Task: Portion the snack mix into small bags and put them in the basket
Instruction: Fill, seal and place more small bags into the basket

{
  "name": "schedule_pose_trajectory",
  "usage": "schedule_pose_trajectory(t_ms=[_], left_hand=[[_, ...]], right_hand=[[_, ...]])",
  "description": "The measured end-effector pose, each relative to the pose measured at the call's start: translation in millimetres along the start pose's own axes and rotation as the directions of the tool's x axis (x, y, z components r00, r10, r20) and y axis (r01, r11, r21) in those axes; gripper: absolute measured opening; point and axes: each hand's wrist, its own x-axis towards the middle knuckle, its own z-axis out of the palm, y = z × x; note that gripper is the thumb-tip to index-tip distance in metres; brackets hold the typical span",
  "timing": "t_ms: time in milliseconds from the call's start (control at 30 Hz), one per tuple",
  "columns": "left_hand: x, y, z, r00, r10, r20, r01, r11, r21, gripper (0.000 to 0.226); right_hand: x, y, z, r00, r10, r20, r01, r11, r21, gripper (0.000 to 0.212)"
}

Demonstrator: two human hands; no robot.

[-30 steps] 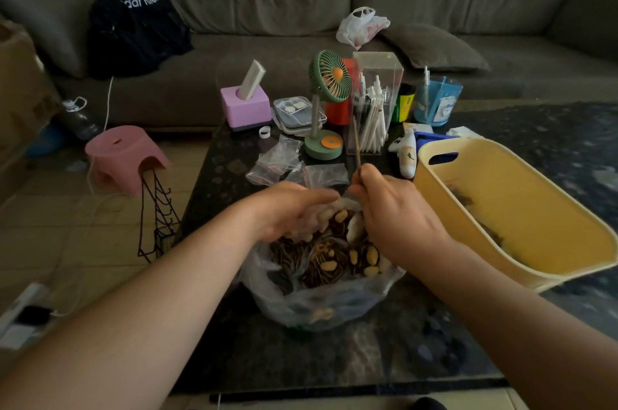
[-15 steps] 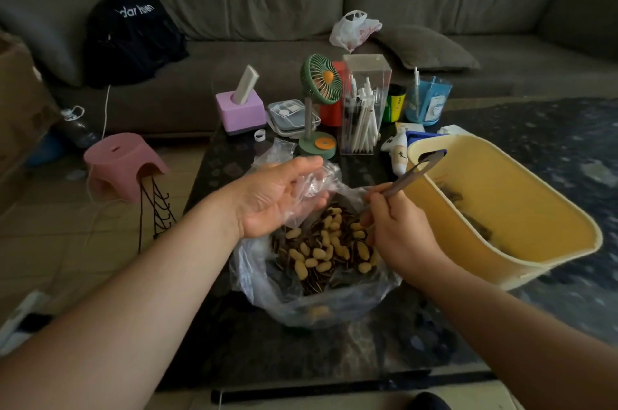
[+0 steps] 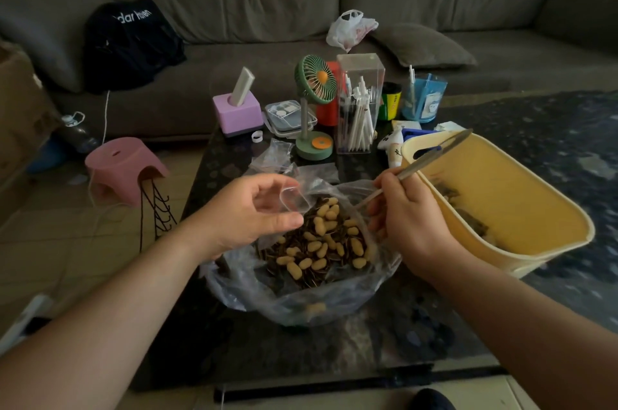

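The big plastic bag point(image 3: 301, 296) of snack mix point(image 3: 319, 242) is sitting open on the dark counter point(image 3: 384, 336), and everything here is placed from that bag. The left hand point(image 3: 249, 214) is hovering over the bag's left edge, and its grip is curling around a small clear bag point(image 3: 294, 199), pinching it between thumb and fingers so its mouth is pointing toward the snack mix. The right hand point(image 3: 406, 215) is sitting over the bag's right edge, and its grip is closing tight around a long thin scoop point(image 3: 431, 158). The scoop's handle is sticking up and away to the right, over the rim of the yellow basket point(image 3: 521, 209), and its low end is pointing down and left into the big bag. The low end is hard to see. So the scoop is lying slanted, with the snack mix just below it and the small bag's mouth just to the left. The right hand is the one nearer the basket, which is touching the big bag's right side. Some dark filled bags seem to be lying in the basket already. More empty little bags point(image 3: 274, 155) are lying behind the big bag. I think the next move is lifting a scoopful left into the small bag.
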Motion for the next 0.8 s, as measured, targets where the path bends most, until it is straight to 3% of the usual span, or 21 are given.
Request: schedule_pose_trajectory(t_ms=[133, 233, 433, 533, 700, 800], left_hand=[[-7.2, -8.3, 0.5, 1.0, -0.014, -0.009, 0.016, 0.955, 0.295, 0.063], [-9.3, -13.9, 9.4, 0.999, -0.025, -0.035, 0.037, 0.906, 0.422, 0.066], [-5.0, -18.7, 28.5, 0.989, -0.018, -0.149, 0.092, 0.859, 0.504, 0.067], [0.6, -18.9, 35.0, 0.987, -0.019, -0.158, 0.098, 0.852, 0.513, 0.068], [6.2, -20.0, 37.5, 0.985, -0.034, -0.168, 0.112, 0.873, 0.475, 0.067], [7.1, -20.7, 38.4, 0.985, -0.056, -0.164, 0.126, 0.88, 0.457, 0.064]], right_hand=[[-3.9, -13.4, -10.7, 0.99, -0.14, -0.01, 0.136, 0.976, -0.171, 0.026], [-5.3, -19.1, -16.1, 0.988, -0.156, -0.013, 0.152, 0.974, -0.169, 0.027], [-6.5, -24.0, -17.1, 0.983, -0.179, -0.04, 0.171, 0.974, -0.146, 0.025], [-10.5, -26.2, -16.0, 0.977, -0.213, 0.017, 0.214, 0.966, -0.145, 0.025], [-12.5, -23.9, -15.3, 0.908, -0.408, 0.091, 0.414, 0.847, -0.333, 0.019], [-11.8, -21.8, -15.0, 0.893, -0.438, 0.102, 0.444, 0.821, -0.36, 0.019]])
